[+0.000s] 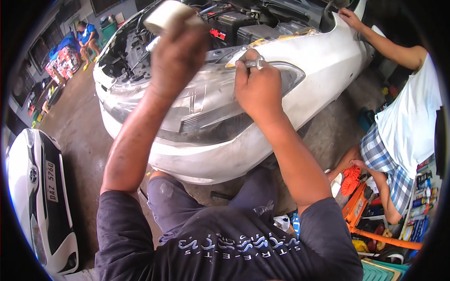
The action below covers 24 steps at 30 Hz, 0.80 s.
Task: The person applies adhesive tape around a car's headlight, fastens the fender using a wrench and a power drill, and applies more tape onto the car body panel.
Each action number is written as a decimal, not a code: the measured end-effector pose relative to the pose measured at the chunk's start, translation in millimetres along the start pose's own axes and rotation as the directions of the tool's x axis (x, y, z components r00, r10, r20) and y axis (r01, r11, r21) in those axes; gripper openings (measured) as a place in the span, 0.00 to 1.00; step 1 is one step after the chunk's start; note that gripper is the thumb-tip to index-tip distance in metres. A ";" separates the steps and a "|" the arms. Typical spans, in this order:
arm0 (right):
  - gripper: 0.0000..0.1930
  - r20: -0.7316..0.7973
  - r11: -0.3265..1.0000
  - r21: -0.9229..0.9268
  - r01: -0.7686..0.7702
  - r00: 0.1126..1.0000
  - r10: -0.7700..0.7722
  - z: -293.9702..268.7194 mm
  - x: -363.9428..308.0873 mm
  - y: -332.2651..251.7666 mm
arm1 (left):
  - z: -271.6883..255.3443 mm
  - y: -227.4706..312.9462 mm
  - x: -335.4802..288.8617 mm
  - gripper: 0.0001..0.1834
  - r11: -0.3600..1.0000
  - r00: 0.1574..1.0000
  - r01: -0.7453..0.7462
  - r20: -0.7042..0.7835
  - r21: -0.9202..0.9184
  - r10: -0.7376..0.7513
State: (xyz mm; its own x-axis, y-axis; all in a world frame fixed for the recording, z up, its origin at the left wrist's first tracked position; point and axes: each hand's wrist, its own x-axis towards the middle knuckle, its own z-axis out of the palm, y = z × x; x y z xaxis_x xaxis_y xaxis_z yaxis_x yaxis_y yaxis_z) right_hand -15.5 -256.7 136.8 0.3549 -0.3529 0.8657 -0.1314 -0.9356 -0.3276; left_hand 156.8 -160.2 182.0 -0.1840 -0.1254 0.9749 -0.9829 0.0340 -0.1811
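Note:
My left hand (177, 58), smeared by motion, is raised over the front of a white car and grips a pale roll of tape (161, 16). Closed near the top edge of the headlight (206, 124), my right hand (260, 89) holds a small shiny metal tool (253, 63); its exact kind is hard to make out. Wrinkled clear film appears to cover the headlight. Around it are the white bumper (206, 164) and the white fender (323, 58). The engine bay lies uncovered behind both hands, with a black battery (233, 21) in it.
At the right, another person (408, 112) in a white shirt rests a hand on the fender. An orange toolbox (356, 203) and assorted bottles and tools lie below them. A detached white front bumper (47, 201) stands at the left. Someone in blue (86, 35) sits far back.

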 end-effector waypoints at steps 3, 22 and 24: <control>0.09 0.228 0.854 0.212 -0.475 0.874 0.430 -21.5 11.8 -6.9 | -0.6 -13.7 4.4 0.14 0.999 0.999 0.021 0.024 0.026 -0.022; 0.19 0.580 0.284 0.731 -0.620 0.785 0.220 -71.2 7.9 -76.1 | -99.8 42.4 43.8 0.26 0.899 0.984 0.129 0.165 -0.418 -0.065; 0.15 0.592 0.286 0.703 -0.652 0.758 0.274 -65.8 6.0 -74.3 | -94.6 47.4 42.9 0.29 0.904 0.985 0.086 0.173 -0.419 -0.013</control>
State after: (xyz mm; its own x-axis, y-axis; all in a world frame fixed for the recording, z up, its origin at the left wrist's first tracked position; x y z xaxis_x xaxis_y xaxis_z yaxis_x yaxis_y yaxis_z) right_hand -64.6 -189.4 191.3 0.7808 -0.5225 0.3426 0.3814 -0.0357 -0.9237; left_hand 103.3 -70.2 227.4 -0.1701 -0.2953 0.9401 -0.8998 0.4355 -0.0260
